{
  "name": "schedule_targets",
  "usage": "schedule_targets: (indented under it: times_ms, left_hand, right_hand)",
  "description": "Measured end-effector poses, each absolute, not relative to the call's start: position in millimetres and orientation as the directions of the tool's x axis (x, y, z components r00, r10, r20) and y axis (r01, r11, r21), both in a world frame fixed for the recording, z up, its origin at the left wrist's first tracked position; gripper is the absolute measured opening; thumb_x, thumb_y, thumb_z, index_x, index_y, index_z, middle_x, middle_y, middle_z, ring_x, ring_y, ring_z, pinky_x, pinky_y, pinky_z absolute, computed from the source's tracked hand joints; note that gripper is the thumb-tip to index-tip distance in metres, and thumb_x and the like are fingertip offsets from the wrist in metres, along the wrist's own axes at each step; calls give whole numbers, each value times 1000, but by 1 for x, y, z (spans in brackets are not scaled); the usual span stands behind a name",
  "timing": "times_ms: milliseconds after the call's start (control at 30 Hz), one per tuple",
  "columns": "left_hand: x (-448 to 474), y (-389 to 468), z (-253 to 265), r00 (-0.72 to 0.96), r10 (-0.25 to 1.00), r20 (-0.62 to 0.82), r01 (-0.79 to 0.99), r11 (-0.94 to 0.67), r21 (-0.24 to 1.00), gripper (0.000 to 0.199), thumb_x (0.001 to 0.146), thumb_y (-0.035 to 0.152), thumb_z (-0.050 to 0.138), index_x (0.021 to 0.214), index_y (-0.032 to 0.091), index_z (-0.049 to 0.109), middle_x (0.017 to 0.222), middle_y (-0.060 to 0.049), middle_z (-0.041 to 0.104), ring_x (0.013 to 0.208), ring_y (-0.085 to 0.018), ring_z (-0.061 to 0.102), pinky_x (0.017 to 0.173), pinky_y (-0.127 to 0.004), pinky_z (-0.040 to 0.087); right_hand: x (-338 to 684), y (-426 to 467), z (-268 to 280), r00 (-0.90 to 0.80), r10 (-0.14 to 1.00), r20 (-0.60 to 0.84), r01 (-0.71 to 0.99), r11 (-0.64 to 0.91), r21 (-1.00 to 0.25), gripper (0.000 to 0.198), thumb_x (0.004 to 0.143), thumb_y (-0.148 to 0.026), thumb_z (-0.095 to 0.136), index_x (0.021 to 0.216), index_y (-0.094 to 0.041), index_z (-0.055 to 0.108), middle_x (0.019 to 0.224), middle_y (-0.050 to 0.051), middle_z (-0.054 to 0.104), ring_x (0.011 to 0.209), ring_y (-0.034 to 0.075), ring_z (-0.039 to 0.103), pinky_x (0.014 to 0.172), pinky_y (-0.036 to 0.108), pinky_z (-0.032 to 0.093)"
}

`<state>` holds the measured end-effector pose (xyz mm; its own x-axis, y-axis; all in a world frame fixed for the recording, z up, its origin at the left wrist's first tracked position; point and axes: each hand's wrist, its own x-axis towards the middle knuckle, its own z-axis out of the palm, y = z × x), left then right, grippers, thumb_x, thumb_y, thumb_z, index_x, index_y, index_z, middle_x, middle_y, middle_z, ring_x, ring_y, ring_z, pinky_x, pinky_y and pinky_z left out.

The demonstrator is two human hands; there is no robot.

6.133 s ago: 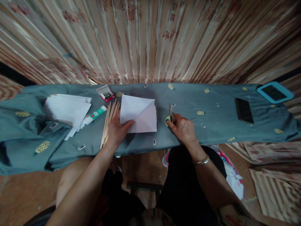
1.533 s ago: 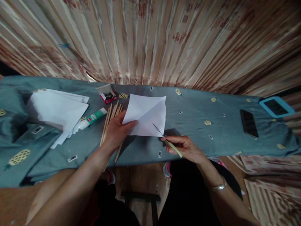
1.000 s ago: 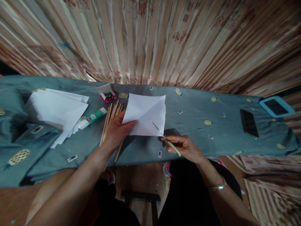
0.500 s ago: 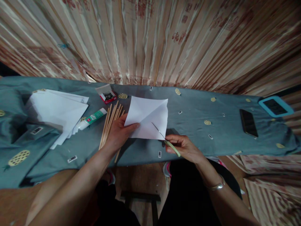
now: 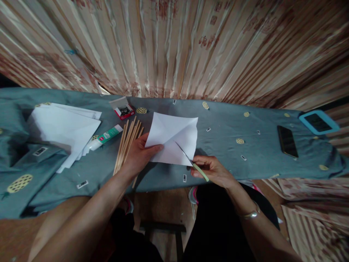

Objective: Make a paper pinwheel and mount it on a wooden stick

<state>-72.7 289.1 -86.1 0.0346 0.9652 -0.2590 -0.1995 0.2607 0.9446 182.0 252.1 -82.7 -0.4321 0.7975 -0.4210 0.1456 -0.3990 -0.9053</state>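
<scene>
A white sheet of paper (image 5: 174,133) with crossing diagonal creases is held above the table by my left hand (image 5: 140,153), thumb on top and fingers underneath. My right hand (image 5: 209,169) grips a pair of scissors (image 5: 200,171) with light green handles. One blade lies over the paper's lower right corner, pointing toward the middle; the other blade is hidden beneath the sheet. Several thin wooden sticks (image 5: 127,142) lie beside and partly under my left hand.
Left of the sticks lie a green and white glue tube (image 5: 105,137) and a stack of white paper (image 5: 65,125). Behind stands an open red box (image 5: 124,111) of small metal pieces. A black phone (image 5: 287,141) and blue-framed device (image 5: 319,122) lie right. A curtain (image 5: 174,51) hangs behind.
The paper has shifted slightly right and tilted a little in my left hand. The scissors stay at its lower right corner, nearly unmoved.
</scene>
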Motion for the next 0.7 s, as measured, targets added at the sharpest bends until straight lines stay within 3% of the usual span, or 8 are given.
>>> schedule_targets:
  times_ms: [267, 700]
  left_hand:
    - [-68, 286, -79, 33, 956, -293, -244, 292, 925, 42, 53, 24, 84, 93, 17, 74, 84, -5, 78, 70, -21, 71, 66, -33, 61]
    - [-69, 286, -83, 29, 957, -288, -229, 287, 930, 41, 56, 24, 84, 95, 15, 73, 85, -5, 76, 70, -19, 70, 67, -30, 58]
  right_hand:
    - [178, 253, -80, -440, 805, -398, 146, -374, -916, 45, 65, -45, 87, 97, -16, 74, 80, 0, 69, 66, 9, 56, 63, 21, 48]
    - [175, 254, -80, -406, 796, -448, 128, -436, -891, 41, 61, -42, 89, 88, -15, 74, 69, -3, 64, 57, 5, 48, 54, 17, 38]
